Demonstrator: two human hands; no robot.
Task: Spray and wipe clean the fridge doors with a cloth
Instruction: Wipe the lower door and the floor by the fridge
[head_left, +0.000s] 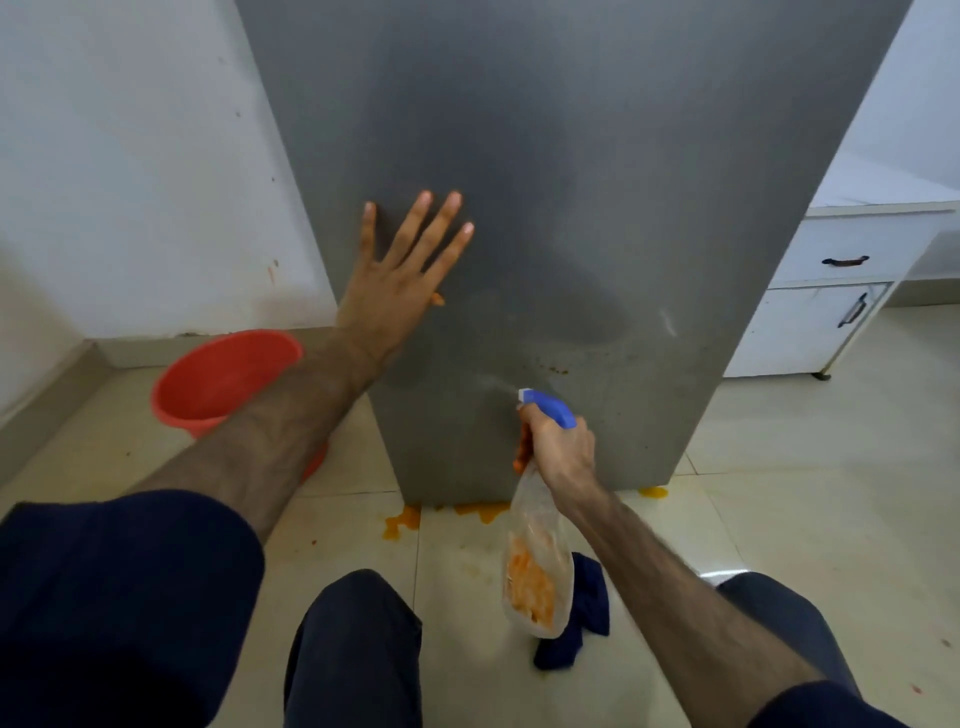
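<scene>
One item under treatment: fridge door (597, 171), grey, upright, filling the middle of the head view, its foot on the tiled floor (779, 467).
Door condition: brown specks along the lower right part; a pale streak nearer the right edge; a faint mist hangs just ahead of the nozzle, over the lower door.
Spray bottle (537, 561): clear body holding orange liquid, blue trigger head at the top, aimed at the lower door, near it but not touching.
Right hand (558, 447): fingers curled round the bottle neck, one on the trigger.
Left hand (400, 280): flat against the door, fingers straight and spread, holding nothing; a small orange smear shows at its edge.
Cloth (571, 623): dark blue, crumpled on the floor behind the bottle, between the knees, untouched.
Progress, judged: spraying under way on the lower door; wiping not yet begun there; specks and streak remain; the upper door is not visibly wet.
Floor spill: orange puddles (400, 522) along the fridge base.
Surroundings: red basin (218, 379) on the floor at left; white cabinet (831, 291) with dark handles at right.
</scene>
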